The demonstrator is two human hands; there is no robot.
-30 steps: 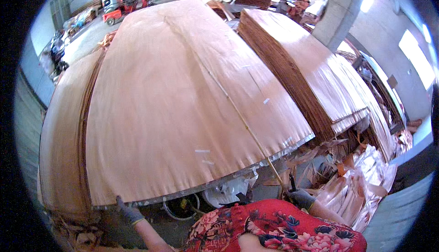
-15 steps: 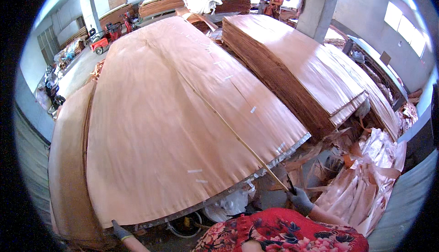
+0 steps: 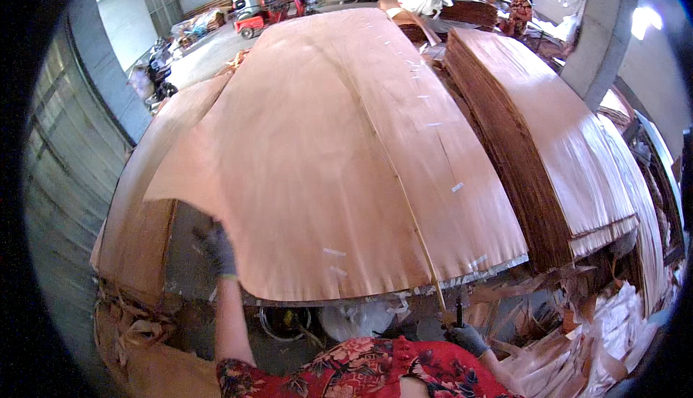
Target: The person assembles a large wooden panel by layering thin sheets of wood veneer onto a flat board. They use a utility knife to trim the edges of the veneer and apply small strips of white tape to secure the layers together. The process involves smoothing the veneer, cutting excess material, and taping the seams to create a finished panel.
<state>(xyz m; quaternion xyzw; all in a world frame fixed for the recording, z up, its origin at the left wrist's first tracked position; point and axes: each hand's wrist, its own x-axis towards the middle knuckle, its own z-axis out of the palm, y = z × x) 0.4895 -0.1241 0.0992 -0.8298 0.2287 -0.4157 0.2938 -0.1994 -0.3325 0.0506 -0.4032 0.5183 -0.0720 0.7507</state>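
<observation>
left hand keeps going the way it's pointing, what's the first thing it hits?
Most likely the large veneer sheet: the gloved left hand points up and forward at the sheet's lifted near-left edge, seemingly already touching its underside. Motion blur and unclear depth leave exact contact uncertain.

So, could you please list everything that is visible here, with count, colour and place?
veneer sheet: one, light reddish-brown, centre, its near left corner lifted
thin stick: one, pale yellow, lying along the sheet towards the right hand
veneer stack: one, brown, tall, right of the sheet
lower veneer pile: one, brown, left, under the lifted corner
veneer scraps: many, pale, lower right floor
red vehicle: one, far left background
other person: one, far right background
left hand: grey glove, at the lifted sheet edge; grip blurred
right hand: dark glove, at the near end of the stick, holding a small dark tool
</observation>
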